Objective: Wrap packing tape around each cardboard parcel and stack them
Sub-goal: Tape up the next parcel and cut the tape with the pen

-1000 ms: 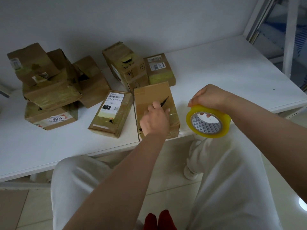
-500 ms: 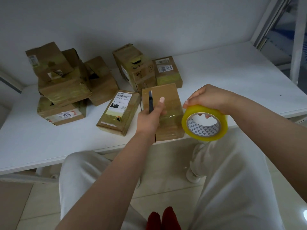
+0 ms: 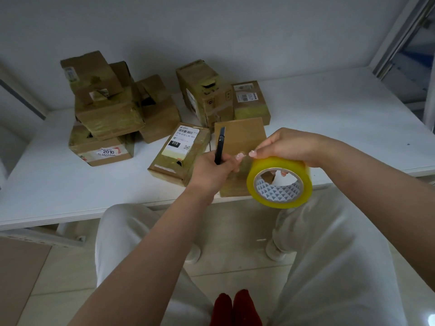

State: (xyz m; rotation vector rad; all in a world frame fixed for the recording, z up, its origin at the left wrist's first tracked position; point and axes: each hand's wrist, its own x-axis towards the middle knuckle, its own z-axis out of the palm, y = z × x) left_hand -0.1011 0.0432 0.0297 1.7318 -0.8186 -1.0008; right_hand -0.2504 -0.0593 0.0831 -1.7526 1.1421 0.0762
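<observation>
Both hands meet over a plain cardboard parcel at the desk's near edge, one on a cutter, one on the tape.

Left hand (image 3: 215,169), at frame centre, is curled round a dark cutter (image 3: 220,145) that points up and away; right hand (image 3: 286,147) grips the yellow tape roll (image 3: 280,182) from above, fingers through its core, thumb and forefinger tips just beside the left hand's fingertips; plain parcel (image 3: 240,140) lies flat beneath them on the white desk (image 3: 341,118); labelled parcel (image 3: 180,152) sits just left of it; two more parcels (image 3: 221,95) stand behind, upper centre; a stack of taped parcels (image 3: 106,114) fills the upper left.
</observation>
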